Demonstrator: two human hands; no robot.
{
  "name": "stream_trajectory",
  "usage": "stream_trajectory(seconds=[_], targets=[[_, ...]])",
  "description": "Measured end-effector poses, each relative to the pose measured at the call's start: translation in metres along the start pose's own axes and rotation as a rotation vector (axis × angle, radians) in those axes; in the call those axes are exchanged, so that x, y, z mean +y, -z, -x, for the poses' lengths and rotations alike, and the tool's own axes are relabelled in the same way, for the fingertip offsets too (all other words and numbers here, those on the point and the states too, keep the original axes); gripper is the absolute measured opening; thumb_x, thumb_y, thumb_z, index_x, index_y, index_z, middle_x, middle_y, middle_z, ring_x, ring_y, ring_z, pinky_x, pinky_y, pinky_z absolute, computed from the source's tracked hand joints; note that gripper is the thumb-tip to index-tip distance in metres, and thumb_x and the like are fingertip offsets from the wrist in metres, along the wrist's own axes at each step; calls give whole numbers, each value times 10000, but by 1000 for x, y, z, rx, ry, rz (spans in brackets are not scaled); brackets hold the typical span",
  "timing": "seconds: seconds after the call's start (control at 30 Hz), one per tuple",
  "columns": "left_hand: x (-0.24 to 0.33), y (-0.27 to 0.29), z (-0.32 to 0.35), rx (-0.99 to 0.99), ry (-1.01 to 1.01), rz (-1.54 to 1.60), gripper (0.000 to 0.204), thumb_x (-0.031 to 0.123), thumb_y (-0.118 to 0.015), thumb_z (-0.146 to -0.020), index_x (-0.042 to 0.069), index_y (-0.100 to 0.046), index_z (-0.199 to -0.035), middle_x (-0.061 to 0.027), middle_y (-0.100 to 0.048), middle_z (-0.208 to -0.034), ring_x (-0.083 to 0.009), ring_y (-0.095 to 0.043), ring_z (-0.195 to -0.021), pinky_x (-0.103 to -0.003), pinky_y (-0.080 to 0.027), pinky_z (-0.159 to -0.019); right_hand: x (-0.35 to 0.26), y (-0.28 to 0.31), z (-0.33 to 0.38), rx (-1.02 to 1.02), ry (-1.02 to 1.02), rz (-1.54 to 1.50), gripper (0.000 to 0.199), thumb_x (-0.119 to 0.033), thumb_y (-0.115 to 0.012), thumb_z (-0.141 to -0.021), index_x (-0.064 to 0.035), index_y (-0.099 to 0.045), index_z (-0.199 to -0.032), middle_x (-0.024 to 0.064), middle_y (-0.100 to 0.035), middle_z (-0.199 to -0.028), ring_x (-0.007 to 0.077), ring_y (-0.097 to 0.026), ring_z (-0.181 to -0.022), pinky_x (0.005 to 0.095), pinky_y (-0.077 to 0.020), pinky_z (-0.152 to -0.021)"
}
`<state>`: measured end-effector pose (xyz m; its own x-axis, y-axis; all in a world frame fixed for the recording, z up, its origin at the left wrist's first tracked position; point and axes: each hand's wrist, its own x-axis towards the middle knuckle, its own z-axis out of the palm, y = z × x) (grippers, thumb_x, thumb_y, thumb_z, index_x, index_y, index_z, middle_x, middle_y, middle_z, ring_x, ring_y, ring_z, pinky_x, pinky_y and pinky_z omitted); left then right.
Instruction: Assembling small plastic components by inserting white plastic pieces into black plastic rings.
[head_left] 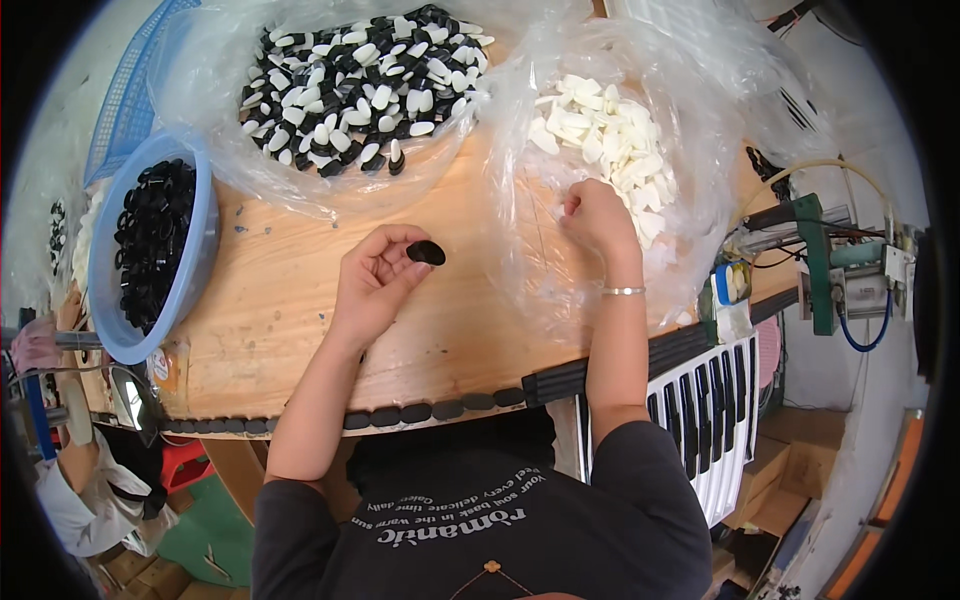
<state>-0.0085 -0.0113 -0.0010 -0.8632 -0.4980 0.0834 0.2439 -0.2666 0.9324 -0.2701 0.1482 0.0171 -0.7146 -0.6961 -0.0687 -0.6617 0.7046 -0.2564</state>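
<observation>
Near the middle of the wooden table, my left hand [372,290] pinches a black oval cap-like piece [426,253] between thumb and fingers. My right hand [603,220] is over a spread clear plastic bag [535,290], beside a heap of flat white oval pieces [605,130]. Its fingers are curled together, and whatever is in them, if anything, is hidden. Farther back, on another clear plastic sheet, lies a large pile of black pieces joined with white ovals [360,90]. A light blue basin [207,225] at the left holds many loose black pieces [155,240].
Black oval pieces [415,412] line the table's near edge. A black-and-white slatted rack [710,410] stands at the right, below a machine with a green bracket [818,265]. Behind the basin leans a blue mesh basket [125,95]. Another person's arm [77,465] shows at the far left.
</observation>
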Motion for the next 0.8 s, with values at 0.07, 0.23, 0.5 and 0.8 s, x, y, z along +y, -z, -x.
stream_trajectory(seconds=[0.07,0.23,0.5,0.8], targets=[[2,-3,1,0,-23,33,317,-102,-579,-826,-27,-536,-1130,-69,-615,-1024,-132,-599,-955,-259,-480,-858,-5,9,1,142,24,-312,78,27,-667,-728,9,-603,-768,77,-602,-629,143,-606,-620,274,-471,-552],[1,-4,3,5,-139,59,326,-132,-577,-817,-41,-532,-1127,-83,-604,-1051,-138,-597,-979,-255,-480,-875,-73,7,24,258,140,-1286,223,50,-665,-807,6,-581,-1009,22,-619,-777,71,-586,-626,195,-483,-572],[-3,-8,1,139,-201,30,345,-157,-589,-807,-51,-524,-1129,-100,-601,-1068,-135,-605,-979,-237,-483,-873,-117,-19,54,255,669,-953,152,53,-678,-789,-7,-638,-923,49,-648,-870,114,-603,-775,243,-490,-682],[2,-14,6,232,-316,-42,326,-163,-604,-795,-45,-530,-1089,-127,-607,-1067,-153,-602,-977,-265,-487,-879,-121,-49,51,-36,643,-1318,182,56,-632,-830,4,-649,-1003,95,-583,-1109,158,-566,-999,248,-471,-810]])
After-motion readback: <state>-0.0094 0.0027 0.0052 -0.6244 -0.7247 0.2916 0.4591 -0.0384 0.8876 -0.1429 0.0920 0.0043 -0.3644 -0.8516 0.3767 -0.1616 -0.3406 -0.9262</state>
